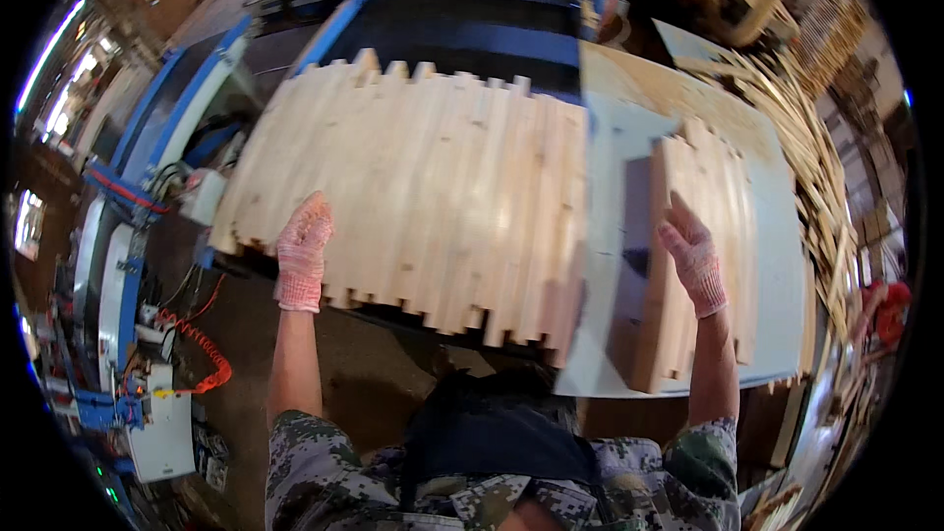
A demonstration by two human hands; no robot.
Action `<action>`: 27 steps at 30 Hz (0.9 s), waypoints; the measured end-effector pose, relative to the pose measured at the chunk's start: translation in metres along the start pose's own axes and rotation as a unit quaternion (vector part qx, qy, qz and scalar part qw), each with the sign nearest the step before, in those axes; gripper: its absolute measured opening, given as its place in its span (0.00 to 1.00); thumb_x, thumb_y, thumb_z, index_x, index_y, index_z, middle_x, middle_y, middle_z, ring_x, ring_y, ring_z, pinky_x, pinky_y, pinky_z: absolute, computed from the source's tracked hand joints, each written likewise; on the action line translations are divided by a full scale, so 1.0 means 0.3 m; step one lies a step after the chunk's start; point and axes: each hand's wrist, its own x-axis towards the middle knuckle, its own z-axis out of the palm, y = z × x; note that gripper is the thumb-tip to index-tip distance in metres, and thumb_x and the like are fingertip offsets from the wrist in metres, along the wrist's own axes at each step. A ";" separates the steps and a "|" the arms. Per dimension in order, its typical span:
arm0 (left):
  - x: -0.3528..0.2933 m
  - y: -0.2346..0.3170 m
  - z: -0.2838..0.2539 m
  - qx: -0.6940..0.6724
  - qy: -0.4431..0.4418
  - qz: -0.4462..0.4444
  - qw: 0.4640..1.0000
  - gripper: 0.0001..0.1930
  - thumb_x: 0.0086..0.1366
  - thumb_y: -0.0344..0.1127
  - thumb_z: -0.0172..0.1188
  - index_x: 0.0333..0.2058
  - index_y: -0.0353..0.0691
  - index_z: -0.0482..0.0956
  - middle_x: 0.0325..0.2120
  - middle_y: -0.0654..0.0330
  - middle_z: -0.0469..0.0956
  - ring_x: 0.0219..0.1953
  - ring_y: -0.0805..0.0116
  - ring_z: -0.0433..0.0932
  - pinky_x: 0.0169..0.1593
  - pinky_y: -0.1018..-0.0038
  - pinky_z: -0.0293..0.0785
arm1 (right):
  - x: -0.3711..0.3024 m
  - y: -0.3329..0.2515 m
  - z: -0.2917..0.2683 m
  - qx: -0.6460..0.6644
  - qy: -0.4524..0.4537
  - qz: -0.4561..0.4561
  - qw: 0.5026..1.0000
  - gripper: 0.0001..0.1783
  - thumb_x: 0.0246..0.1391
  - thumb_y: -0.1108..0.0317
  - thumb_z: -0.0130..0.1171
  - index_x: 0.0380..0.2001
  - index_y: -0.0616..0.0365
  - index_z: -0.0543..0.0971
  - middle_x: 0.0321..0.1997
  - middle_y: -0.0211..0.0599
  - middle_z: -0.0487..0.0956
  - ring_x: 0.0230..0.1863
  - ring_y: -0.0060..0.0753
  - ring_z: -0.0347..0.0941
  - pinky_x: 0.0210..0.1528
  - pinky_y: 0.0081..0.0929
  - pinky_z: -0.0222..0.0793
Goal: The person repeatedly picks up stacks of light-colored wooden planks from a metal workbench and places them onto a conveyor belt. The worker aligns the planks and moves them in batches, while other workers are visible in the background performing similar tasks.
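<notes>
A wide layer of pale wooden strips (423, 177), laid side by side with uneven ends, covers the machine bed in front of me. My left hand (306, 239), in a pink-and-white knit glove, is over the near left part of this layer, its fingers stretched and holding nothing. At the right, a raised stack of wooden strips (708, 197) stands on a pale grey board. My gloved right hand (692, 251) is at that stack's left side with fingers extended; whether it presses on the wood I cannot tell.
The grey board (605, 265) adjoins the layer's right side. Beyond it lies a heap of loose thin strips (811, 167). Blue machine framing (334, 29) rises behind. A coiled orange air hose (206, 354) hangs at the left. Someone in red (890, 315) is at the far right.
</notes>
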 end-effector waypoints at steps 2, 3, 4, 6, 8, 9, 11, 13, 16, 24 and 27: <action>0.084 -0.051 -0.247 0.097 0.070 0.051 0.992 0.30 0.69 0.37 0.69 0.66 0.33 0.75 0.55 0.52 0.81 0.57 0.63 0.80 0.58 0.67 0.78 | 0.050 0.083 0.157 -0.003 0.006 0.052 0.999 0.42 0.67 0.65 0.67 0.78 0.61 0.61 0.67 0.44 0.78 0.63 0.32 0.75 0.66 0.29 0.71; 0.139 -0.103 -0.372 0.152 0.100 0.084 0.980 0.30 0.69 0.38 0.70 0.66 0.33 0.75 0.58 0.51 0.80 0.59 0.59 0.80 0.59 0.66 0.78 | 0.068 0.151 0.201 -0.037 0.023 0.064 0.997 0.40 0.67 0.64 0.66 0.77 0.62 0.62 0.63 0.40 0.80 0.58 0.25 0.76 0.62 0.25 0.71; 0.183 -0.127 -0.508 0.211 0.132 0.113 0.962 0.31 0.68 0.38 0.70 0.67 0.33 0.74 0.61 0.49 0.79 0.60 0.56 0.80 0.61 0.64 0.77 | 0.069 0.172 0.263 -0.066 0.040 0.073 0.994 0.38 0.69 0.62 0.64 0.76 0.64 0.64 0.62 0.35 0.81 0.59 0.22 0.75 0.59 0.22 0.71; 0.284 -0.087 -0.729 0.458 0.158 0.077 0.872 0.38 0.67 0.48 0.69 0.70 0.35 0.68 0.69 0.43 0.70 0.69 0.44 0.71 0.70 0.56 0.68 | 0.057 0.230 0.342 -0.005 0.082 0.078 0.994 0.38 0.70 0.58 0.63 0.74 0.69 0.65 0.66 0.36 0.80 0.60 0.25 0.75 0.59 0.22 0.70; 0.399 -0.015 -0.832 0.623 0.201 0.035 0.756 0.43 0.66 0.53 0.68 0.72 0.36 0.65 0.72 0.42 0.66 0.71 0.42 0.67 0.74 0.54 0.63 | 0.047 0.366 0.336 0.001 0.195 0.081 0.977 0.36 0.71 0.59 0.61 0.74 0.67 0.67 0.54 0.29 0.83 0.45 0.19 0.76 0.47 0.19 0.72; 0.449 0.019 -0.878 0.668 0.195 0.005 0.718 0.47 0.64 0.58 0.66 0.74 0.36 0.61 0.73 0.42 0.64 0.74 0.43 0.62 0.76 0.54 0.58 | 0.034 0.397 0.351 0.033 0.190 0.086 0.977 0.32 0.71 0.59 0.60 0.71 0.65 0.71 0.47 0.26 0.82 0.41 0.18 0.75 0.44 0.20 0.72; 0.508 0.091 -0.930 0.726 0.156 -0.055 0.668 0.47 0.64 0.58 0.66 0.73 0.34 0.62 0.74 0.42 0.62 0.75 0.44 0.61 0.76 0.54 0.59 | 0.005 0.354 0.397 0.080 0.171 0.110 0.976 0.23 0.72 0.58 0.60 0.61 0.61 0.80 0.38 0.22 0.80 0.35 0.17 0.72 0.39 0.21 0.70; 0.552 0.080 -1.013 0.735 0.090 -0.051 0.670 0.45 0.63 0.58 0.66 0.71 0.34 0.65 0.72 0.42 0.66 0.74 0.45 0.65 0.74 0.55 0.63 | -0.006 0.299 0.406 0.038 0.112 0.135 0.984 0.18 0.74 0.51 0.58 0.48 0.54 0.84 0.35 0.21 0.80 0.30 0.17 0.71 0.35 0.23 0.70; 0.552 0.072 -1.048 0.707 0.096 -0.035 0.700 0.39 0.59 0.53 0.71 0.63 0.35 0.72 0.63 0.44 0.75 0.67 0.46 0.71 0.71 0.53 0.66 | -0.020 0.209 0.505 0.062 0.116 0.114 0.985 0.21 0.73 0.49 0.59 0.46 0.57 0.86 0.34 0.19 0.76 0.35 0.17 0.68 0.39 0.24 0.67; 0.512 0.001 -1.081 0.620 0.098 -0.001 0.778 0.46 0.69 0.60 0.61 0.75 0.35 0.59 0.75 0.41 0.59 0.77 0.50 0.59 0.77 0.54 0.53 | 0.019 0.327 0.527 0.073 0.127 0.048 0.988 0.36 0.72 0.46 0.58 0.70 0.64 0.74 0.71 0.42 0.76 0.72 0.34 0.68 0.73 0.30 0.60; 0.343 0.016 -0.881 0.299 0.031 0.051 0.953 0.31 0.75 0.51 0.57 0.67 0.34 0.73 0.64 0.45 0.75 0.67 0.58 0.73 0.70 0.62 0.66 | 0.080 0.336 0.495 0.065 0.124 0.021 0.990 0.37 0.73 0.45 0.57 0.71 0.63 0.72 0.72 0.42 0.75 0.72 0.34 0.67 0.73 0.31 0.61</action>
